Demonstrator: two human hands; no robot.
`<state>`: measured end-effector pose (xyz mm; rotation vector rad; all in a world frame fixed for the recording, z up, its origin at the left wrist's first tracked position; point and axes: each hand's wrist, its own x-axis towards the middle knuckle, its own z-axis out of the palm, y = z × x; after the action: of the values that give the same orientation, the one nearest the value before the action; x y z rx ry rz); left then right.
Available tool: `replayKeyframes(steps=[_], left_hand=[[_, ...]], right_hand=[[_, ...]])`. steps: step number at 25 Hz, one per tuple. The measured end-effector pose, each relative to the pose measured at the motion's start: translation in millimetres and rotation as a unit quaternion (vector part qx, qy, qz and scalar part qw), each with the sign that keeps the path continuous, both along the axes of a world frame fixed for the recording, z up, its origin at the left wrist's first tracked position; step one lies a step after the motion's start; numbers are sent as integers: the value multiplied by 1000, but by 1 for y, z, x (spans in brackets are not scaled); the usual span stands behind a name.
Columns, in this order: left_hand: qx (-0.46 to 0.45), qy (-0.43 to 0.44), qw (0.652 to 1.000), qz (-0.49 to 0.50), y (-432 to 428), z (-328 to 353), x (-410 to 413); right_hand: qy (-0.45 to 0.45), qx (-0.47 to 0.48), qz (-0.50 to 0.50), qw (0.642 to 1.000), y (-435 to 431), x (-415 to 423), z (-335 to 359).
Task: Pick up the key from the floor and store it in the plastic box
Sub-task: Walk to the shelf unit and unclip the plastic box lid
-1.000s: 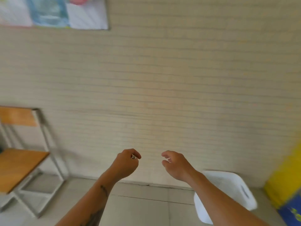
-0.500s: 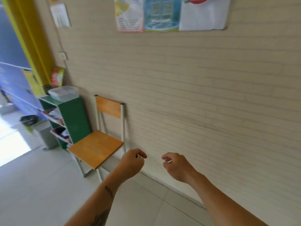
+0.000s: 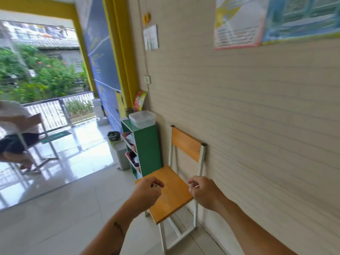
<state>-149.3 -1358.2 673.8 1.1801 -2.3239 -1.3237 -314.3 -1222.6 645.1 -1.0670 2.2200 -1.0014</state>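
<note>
My left hand [image 3: 147,192] is curled shut on a small silver key [image 3: 154,186], of which only a glint shows between thumb and fingers. My right hand [image 3: 204,192] hangs beside it at the same height, fingers loosely curled in, with nothing clearly in it. Both hands hover over the wooden chair seat. The clear plastic box [image 3: 142,118], lid on, stands on top of a green shelf [image 3: 149,150] against the wall, well ahead of my hands and beyond the chair.
A chair [image 3: 171,194] with a wooden seat and white metal frame stands against the beige wall [image 3: 257,126]. A grey bin [image 3: 122,155] stands left of the shelf. A seated person [image 3: 14,133] is at far left. Light floor tiles [image 3: 55,208] stretch to the left.
The view has swung left along the wall: the chair, green shelf and plastic box have come into view and nearer. Both hands keep their pose, the left still pinching the key.
</note>
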Motion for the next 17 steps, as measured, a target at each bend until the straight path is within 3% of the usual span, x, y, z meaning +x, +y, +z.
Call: replayKeyframes(steps=[8,17], left_hand=[[-6,29,995,90,-144,-2,31],[-23,29,996,82,-367,0,73]], right_hand=[[29,19,97,995,-182,9,3],[31,8,73,997,-408,57,12]])
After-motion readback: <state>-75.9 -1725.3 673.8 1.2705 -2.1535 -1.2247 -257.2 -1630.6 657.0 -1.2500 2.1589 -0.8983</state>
